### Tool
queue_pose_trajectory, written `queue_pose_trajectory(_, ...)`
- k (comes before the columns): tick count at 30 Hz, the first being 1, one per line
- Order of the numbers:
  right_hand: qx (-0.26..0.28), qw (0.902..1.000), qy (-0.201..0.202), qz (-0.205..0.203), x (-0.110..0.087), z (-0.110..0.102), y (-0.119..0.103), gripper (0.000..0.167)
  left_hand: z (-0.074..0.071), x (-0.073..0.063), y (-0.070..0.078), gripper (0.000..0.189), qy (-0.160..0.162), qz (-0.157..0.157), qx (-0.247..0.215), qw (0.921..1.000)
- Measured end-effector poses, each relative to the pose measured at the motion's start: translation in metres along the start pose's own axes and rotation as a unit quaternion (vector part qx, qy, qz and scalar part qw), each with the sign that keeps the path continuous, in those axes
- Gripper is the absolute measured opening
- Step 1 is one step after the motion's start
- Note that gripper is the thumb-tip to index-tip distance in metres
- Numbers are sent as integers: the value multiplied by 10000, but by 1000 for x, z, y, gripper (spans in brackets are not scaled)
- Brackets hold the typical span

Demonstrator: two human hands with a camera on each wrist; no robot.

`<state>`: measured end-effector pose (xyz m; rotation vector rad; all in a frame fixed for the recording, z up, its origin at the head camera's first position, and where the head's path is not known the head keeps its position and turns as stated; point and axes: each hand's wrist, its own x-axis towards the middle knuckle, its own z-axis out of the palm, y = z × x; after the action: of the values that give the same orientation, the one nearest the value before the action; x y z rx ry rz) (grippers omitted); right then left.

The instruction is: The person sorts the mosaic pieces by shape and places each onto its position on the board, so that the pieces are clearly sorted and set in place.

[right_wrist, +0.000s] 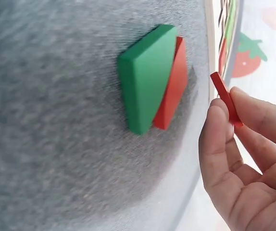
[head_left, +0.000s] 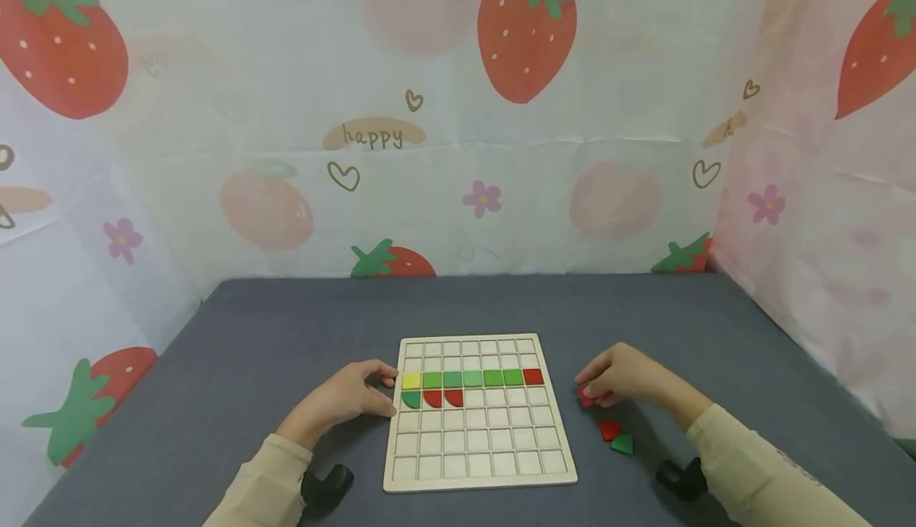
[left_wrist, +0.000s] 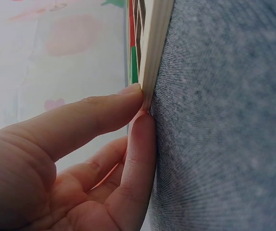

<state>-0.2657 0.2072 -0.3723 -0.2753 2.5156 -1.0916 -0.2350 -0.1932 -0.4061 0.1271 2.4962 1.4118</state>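
Observation:
A wooden grid board [head_left: 479,483] lies on the table in the head view. My left hand [head_left: 351,394] is at its left edge, thumb and fingers apart and fairly straight. In the left wrist view, the thumb tip touches the board's side [left_wrist: 152,53]. My right hand [head_left: 630,376] is right of the board, pinching a thin red piece [right_wrist: 227,100] between thumb and fingers. Below that hand, a red piece [head_left: 610,429] and a green piece [head_left: 622,443] lie together on the cloth, the green one overlapping the red in the right wrist view.
One board row holds a yellow square [head_left: 411,381], several green squares and a red square [head_left: 533,377]. Beneath it sit a green rounded piece [head_left: 411,400] and two red ones. Dark grey cloth covers the table [head_left: 286,312]; a strawberry-print curtain [head_left: 444,217] hangs behind.

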Motion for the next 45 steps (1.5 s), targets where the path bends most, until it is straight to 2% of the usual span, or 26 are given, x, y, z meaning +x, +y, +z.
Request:
queue_pose_trajectory(5,-76,9999,-77,-118,1,4,-4,19,1,0,-1,56,-4,0,-28,10000)
queue_pose_trajectory(11,122,9996,-140,-203,4,9,-8,18,1,0,0,56,30,14,-27,10000)
queue_pose_trajectory(20,546,9985,-43,-53,13,20,-19,15,2,-1,0,54,169,-45,24,9998)
queue_pose_trajectory(29,569,9982,158,44,22,32,-32,12,2,-1,0,55,170,-109,-5,9998)
queue_pose_trajectory(36,1032,9945,120,102,28,41,-40,15,2,0,-1,55,188,-17,24,9998)
queue_pose_trajectory(45,1108,9937,110,139,34,51,-50,14,3,0,-1,55,197,-43,6,9998)
